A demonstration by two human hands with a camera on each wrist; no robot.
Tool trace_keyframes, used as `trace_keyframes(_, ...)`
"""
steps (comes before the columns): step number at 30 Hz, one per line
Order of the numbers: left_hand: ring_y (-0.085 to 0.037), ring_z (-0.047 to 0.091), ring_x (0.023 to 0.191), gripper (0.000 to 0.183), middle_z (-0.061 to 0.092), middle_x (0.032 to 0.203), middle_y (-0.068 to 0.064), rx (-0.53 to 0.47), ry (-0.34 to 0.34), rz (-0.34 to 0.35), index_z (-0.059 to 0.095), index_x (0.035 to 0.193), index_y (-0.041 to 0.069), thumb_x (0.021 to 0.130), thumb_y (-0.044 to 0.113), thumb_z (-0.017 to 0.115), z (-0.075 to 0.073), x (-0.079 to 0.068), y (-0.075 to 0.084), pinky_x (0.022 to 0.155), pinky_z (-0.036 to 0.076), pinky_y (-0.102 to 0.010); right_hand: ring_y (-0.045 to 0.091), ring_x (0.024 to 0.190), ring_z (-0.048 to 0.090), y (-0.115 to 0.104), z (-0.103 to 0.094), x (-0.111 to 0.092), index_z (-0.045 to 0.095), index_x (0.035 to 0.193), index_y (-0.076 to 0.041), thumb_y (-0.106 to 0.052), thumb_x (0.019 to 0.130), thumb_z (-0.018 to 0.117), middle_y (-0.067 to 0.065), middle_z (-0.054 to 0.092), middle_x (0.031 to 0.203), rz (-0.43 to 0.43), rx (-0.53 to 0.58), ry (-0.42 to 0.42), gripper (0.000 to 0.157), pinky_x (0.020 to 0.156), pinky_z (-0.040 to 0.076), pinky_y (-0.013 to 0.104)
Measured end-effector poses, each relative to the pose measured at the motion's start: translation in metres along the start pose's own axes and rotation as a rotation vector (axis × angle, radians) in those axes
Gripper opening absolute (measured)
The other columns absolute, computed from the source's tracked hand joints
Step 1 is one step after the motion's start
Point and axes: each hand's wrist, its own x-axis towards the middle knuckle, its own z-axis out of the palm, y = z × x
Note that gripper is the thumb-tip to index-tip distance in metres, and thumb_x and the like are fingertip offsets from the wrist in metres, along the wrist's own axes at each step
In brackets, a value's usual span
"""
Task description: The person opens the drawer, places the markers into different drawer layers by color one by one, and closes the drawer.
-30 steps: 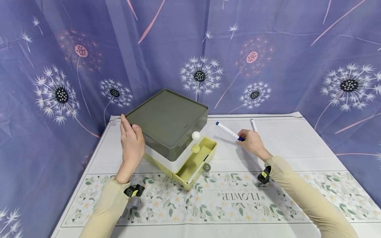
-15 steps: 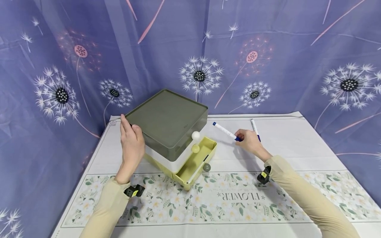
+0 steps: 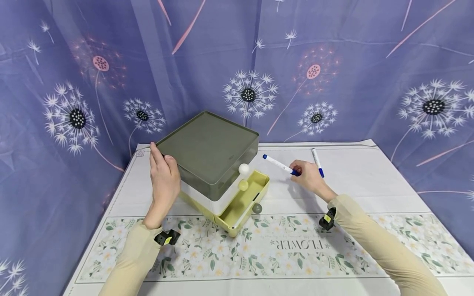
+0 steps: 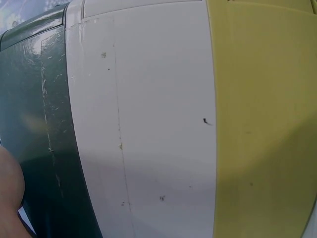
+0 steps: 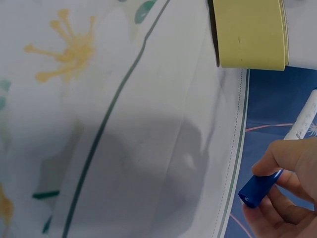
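Observation:
A stacked drawer box [image 3: 207, 148], dark green over white over yellow, stands left of centre in the head view. Its yellow bottom drawer [image 3: 242, 201] is pulled out towards the right. My left hand [image 3: 164, 181] rests with straight fingers against the box's left side; in the left wrist view the green, white and yellow side wall [image 4: 148, 119] fills the picture. To the right of the drawer, my right hand [image 3: 309, 176] pinches a white marker [image 3: 277, 164] by its blue cap end. That blue cap [image 5: 260, 188] shows between thumb and fingers in the right wrist view.
A second white marker [image 3: 317, 161] with a blue cap lies on the table just behind my right hand. Round knobs in white [image 3: 243, 169], yellow [image 3: 242, 185] and grey [image 3: 257, 208] stick out from the drawer fronts. A purple curtain [image 3: 333, 49] hangs behind the table.
My right hand has moved slightly left with the marker, towards the drawer. More of the second marker now shows behind it. My left hand and the box have stayed put.

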Motion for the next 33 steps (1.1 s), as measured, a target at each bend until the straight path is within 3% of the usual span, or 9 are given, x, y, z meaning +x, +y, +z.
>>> trace_keyframes(11,-0.038,0.019,0.137,0.059,0.011,0.15,-0.025,0.001,0.002,-0.007,0.005,0.147,0.003,0.097,0.029,0.021,0.0,0.0,0.0,0.106,0.026,-0.052,0.018,0.072,0.058,-0.003,0.004,0.0,0.064,0.087,-0.011,-0.006,0.067,0.067,0.004,0.064,0.078,-0.069,-0.035,0.038,0.021,0.069,0.044,0.033)
trace_keyframes(33,-0.039,0.02,0.136,0.058,0.011,0.15,-0.025,-0.001,0.013,0.0,0.005,0.147,0.003,0.097,0.029,0.022,0.001,-0.001,0.0,0.105,0.027,-0.053,0.016,0.078,0.059,-0.015,0.007,-0.003,0.066,0.089,-0.01,0.001,0.069,0.069,0.004,0.063,0.086,-0.252,0.003,0.067,0.024,0.07,0.049,0.033)
